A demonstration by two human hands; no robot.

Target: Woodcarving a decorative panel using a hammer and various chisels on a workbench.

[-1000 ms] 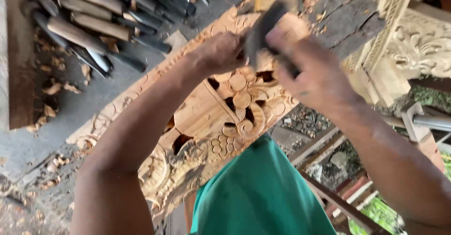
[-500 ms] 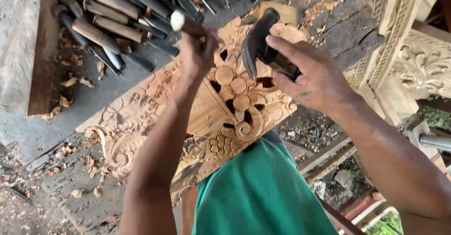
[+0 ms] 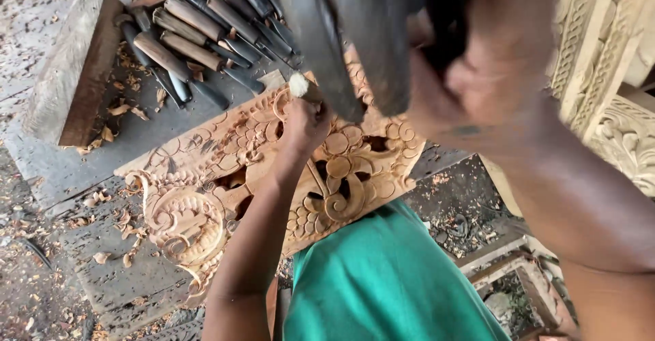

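From the head camera, no package, label or sign shows; the bench [image 3: 82, 170] is grey boards strewn with wood chips [image 3: 126, 109], with a rough wooden block [image 3: 78, 68] lying at the far left and a row of chisels [image 3: 205, 31] with wooden handles and dark blades laid side by side just right of it. The left hand [image 3: 306, 124] reaches away from the body, forearm stretched over the carved wooden panel [image 3: 273, 170], and its fingers are wrapped tight round a chisel handle [image 3: 300, 85] whose pale, worn butt end sticks up above the fist; the blade is hidden beneath the hand, so where it meets the wood cannot be told. The right hand [image 3: 471, 68] is raised high and close to the lens, blurred, its fingers clenched round the grip of a dark mallet [image 3: 348, 34], whose head hangs above and just right of the chisel butt, apart from it. The panel lies flat on the bench, slanting from near left to far right, pale orange-brown, cut through with scrolls, round petals and open gaps; the left fist rests about its middle. A green shirt [image 3: 389, 279] fills the near centre, and pale carved frames [image 3: 600, 61] stand at the far right.
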